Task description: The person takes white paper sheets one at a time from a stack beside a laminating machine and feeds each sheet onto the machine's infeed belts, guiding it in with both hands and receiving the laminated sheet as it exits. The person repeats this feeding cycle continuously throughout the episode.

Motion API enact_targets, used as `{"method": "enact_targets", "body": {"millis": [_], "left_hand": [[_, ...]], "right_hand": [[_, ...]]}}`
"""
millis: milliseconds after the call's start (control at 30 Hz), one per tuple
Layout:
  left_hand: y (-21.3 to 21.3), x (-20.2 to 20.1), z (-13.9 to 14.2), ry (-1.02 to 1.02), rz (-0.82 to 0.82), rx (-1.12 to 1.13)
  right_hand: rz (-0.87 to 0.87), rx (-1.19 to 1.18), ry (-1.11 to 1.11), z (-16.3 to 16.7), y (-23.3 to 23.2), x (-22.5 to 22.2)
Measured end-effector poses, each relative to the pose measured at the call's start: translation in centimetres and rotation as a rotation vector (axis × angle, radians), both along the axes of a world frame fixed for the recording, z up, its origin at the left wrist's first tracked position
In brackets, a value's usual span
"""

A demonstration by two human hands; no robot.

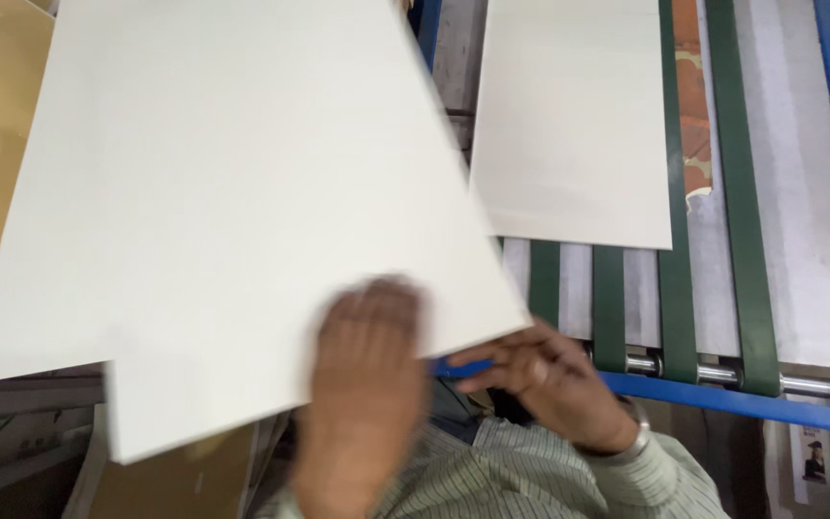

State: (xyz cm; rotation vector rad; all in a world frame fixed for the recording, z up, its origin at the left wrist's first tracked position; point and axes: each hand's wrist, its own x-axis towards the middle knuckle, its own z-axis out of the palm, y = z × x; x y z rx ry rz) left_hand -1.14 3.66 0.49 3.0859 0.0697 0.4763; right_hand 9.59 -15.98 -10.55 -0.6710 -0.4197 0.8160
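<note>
Hands steadied a large cream rectangular card sheet (242, 192): left hand (367, 384) lay flat and open on it, right hand (540, 370) pinched its lower edge, best kept level near green conveyor belts (746, 240).

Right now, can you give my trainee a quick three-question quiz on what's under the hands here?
1. True or false: the left hand lies flat on top of the large white sheet.
2. Multiple choice: the second white sheet lies on A) a wooden pallet, B) the green belts of the conveyor, C) the floor.
3. Fill in: the right hand is at the large sheet's lower right ____, close to the blue frame bar.

Key: 1 true. 2 B. 3 corner.
</note>
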Motion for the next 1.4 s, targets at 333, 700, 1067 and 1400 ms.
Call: {"method": "enact_targets", "body": {"millis": [333, 700, 1067, 1400], "left_hand": [[3.2, -2.2, 3.0, -0.019, 0.076, 0.123], [6.2, -2.3, 3.0, -0.157, 0.230, 0.117], [7.1, -2.9, 2.3, -0.174, 0.243, 0.095], [6.9, -2.6, 2.5, -0.151, 0.248, 0.090]], "right_hand": [[-0.744, -0.491, 0.231, -4.2, -3.5, 5.5], [-1.071, -0.665, 0.251, -14.5, -13.5, 3.1], [-1.029, -0.667, 0.218, -15.0, -11.3, -2.9], [-0.817, -0.562, 0.269, -12.8, -7.5, 6.4]]}}
